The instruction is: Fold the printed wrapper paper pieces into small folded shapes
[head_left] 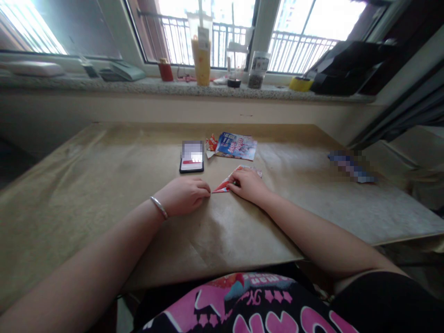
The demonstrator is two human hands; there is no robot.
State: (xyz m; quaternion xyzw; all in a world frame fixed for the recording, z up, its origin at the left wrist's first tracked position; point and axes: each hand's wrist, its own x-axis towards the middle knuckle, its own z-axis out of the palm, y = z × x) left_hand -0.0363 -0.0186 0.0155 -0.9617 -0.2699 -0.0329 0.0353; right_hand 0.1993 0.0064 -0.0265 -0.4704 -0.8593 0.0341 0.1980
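Note:
A small sheet of folded paper, red and white with a printed pattern, lies on the table and narrows to a sharp point on its left. My right hand presses on it from above with bent fingers, covering its middle. My left hand, with a silver bangle at the wrist, rests on the table at the paper's pointed end. Its fingers are curled together, and whether they pinch anything is hidden. Beyond the hands lie a phone with a lit screen, an orange folded paper piece and a stack of printed sheets.
The table has a tan cover. A blurred blue packet lies near its right edge. On the windowsill stand a tall cup of yellow content, a red jar, clear cups and a black bag.

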